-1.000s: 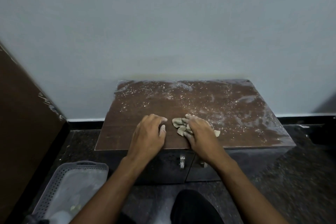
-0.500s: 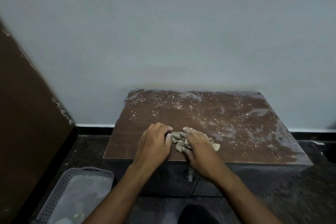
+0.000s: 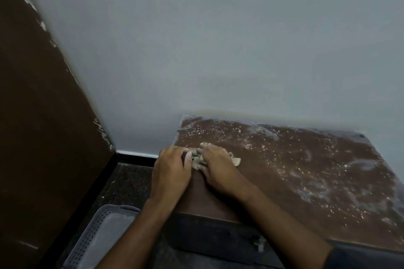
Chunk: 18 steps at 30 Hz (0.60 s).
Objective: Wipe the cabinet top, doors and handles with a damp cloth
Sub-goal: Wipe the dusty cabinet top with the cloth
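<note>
The low cabinet's brown top (image 3: 306,177) is streaked with white dust and wet smears. A crumpled pale cloth (image 3: 197,160) lies near the top's left edge. My right hand (image 3: 218,168) presses down on the cloth with its fingers curled over it. My left hand (image 3: 172,170) rests on the top just left of the cloth, fingers loosely curled, thumb against the cloth. Below the front edge is the dark cabinet door (image 3: 207,236) with a small metal handle (image 3: 261,244).
A grey perforated plastic basket (image 3: 98,238) stands on the dark floor (image 3: 129,183) left of the cabinet. A tall brown panel (image 3: 32,137) closes off the left side. A pale wall (image 3: 218,50) rises behind the cabinet.
Both hands and the cloth have slid left across the top toward its left edge, and the two hands have closed up. The camera has swung left and nearer.
</note>
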### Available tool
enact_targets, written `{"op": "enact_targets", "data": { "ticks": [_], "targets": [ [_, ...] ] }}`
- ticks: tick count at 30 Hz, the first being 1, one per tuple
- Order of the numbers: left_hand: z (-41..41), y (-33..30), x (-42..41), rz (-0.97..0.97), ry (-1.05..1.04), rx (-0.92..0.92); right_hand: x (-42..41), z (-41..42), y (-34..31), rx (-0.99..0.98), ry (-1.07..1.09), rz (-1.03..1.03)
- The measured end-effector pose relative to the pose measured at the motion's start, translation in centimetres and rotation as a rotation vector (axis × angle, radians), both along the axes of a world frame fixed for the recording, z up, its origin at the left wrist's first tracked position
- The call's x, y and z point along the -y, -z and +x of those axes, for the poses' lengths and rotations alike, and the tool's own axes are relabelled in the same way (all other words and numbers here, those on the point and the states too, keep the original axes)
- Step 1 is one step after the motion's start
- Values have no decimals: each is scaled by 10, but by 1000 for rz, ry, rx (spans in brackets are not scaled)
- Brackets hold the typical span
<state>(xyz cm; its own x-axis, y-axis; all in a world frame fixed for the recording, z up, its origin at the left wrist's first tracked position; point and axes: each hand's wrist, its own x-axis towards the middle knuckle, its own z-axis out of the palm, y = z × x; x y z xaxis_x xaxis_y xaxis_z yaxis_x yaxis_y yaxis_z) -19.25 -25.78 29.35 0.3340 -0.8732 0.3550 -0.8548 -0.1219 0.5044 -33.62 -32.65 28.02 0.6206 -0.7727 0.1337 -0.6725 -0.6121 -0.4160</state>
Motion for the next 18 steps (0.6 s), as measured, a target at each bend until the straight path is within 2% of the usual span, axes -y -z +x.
{"op": "enact_targets", "data": {
  "ticks": [3, 7, 13, 18],
  "targets": [
    [13, 1, 2, -14, -8, -20, 11, 13, 4, 14, -57, -5],
    [24, 2, 4, -7, -30, -33, 27, 36, 0, 47, 59, 5],
    [32, 9, 4, -50, -54, -119, -1, 52, 7, 80, -127, -2],
    [38, 10, -4, -40, -97, -97, 2, 62, 2, 103, -48, -31]
  ]
}}
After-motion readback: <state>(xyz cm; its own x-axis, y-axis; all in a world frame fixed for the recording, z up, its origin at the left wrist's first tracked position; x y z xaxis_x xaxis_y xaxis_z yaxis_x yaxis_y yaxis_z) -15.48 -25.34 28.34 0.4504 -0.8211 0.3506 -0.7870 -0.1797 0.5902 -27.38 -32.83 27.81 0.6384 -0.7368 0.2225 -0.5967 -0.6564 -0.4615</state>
